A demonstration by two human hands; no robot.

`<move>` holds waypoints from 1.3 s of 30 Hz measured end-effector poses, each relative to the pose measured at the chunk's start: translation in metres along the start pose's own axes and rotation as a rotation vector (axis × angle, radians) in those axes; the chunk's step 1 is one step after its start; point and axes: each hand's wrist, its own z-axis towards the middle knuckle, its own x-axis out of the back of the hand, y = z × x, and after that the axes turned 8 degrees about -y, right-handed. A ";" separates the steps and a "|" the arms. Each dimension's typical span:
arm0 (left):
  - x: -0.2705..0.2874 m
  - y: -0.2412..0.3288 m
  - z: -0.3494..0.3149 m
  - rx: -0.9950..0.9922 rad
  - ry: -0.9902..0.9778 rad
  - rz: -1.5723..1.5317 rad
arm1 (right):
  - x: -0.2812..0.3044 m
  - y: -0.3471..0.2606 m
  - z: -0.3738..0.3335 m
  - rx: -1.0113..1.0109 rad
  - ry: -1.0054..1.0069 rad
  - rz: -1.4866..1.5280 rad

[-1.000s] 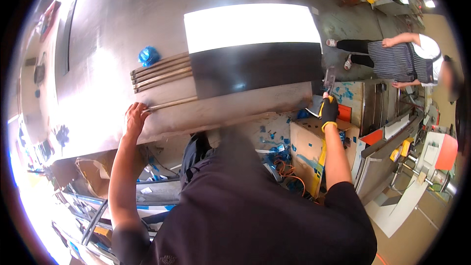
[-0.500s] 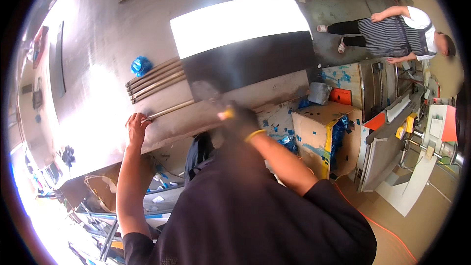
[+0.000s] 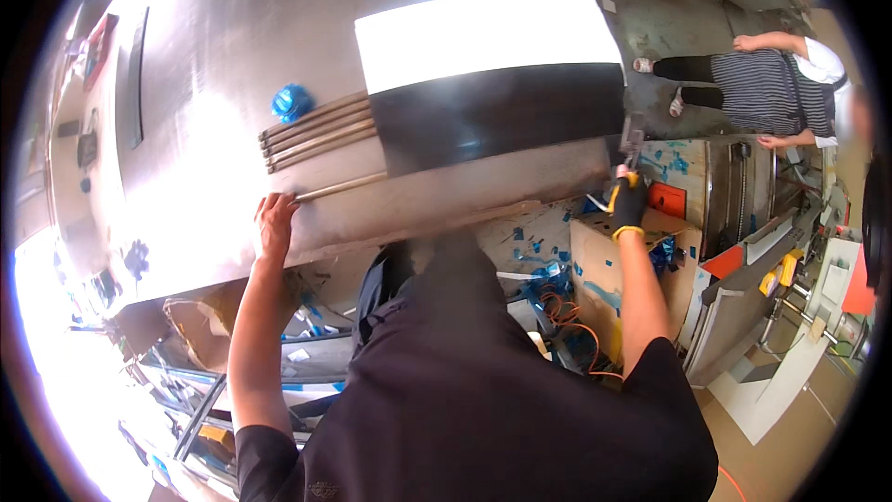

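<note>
A thin metal tube (image 3: 344, 187) lies along the near part of the metal table (image 3: 418, 200), its right end running up to a large dark sheet (image 3: 497, 116). My bare left hand (image 3: 276, 221) has its fingers closed on the tube's left end. My right hand (image 3: 628, 200), in a black and yellow glove, is at the table's right end, beyond the sheet's near right corner. It grips a grey metal hand tool (image 3: 632, 137) with a thin pale lever beside the fingers. The tool's exact kind cannot be made out.
Several similar tubes (image 3: 321, 133) lie behind mine, with a blue film ball (image 3: 292, 102) next to them. A white glare covers the sheet's far half. Below the right hand stands a cardboard box (image 3: 595, 256). A person in a striped apron (image 3: 767, 93) stands at the far right.
My right hand has swung with the tool from near the middle of the table to its right end. My left hand stays at the tube's end. The whole view has shifted slightly.
</note>
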 end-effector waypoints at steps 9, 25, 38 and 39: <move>-0.015 -0.011 0.004 -0.089 0.112 0.015 | -0.212 -0.201 -0.214 0.440 -0.405 -0.193; -0.007 0.010 -0.014 0.161 0.128 -0.261 | 0.053 0.024 0.064 -0.103 0.051 -0.039; 0.102 -0.021 -0.152 0.620 0.749 -0.872 | -0.334 -0.335 -0.336 0.696 -0.941 0.274; 0.108 -0.023 -0.163 0.630 0.733 -0.833 | -0.351 -0.365 -0.356 0.602 -1.033 0.297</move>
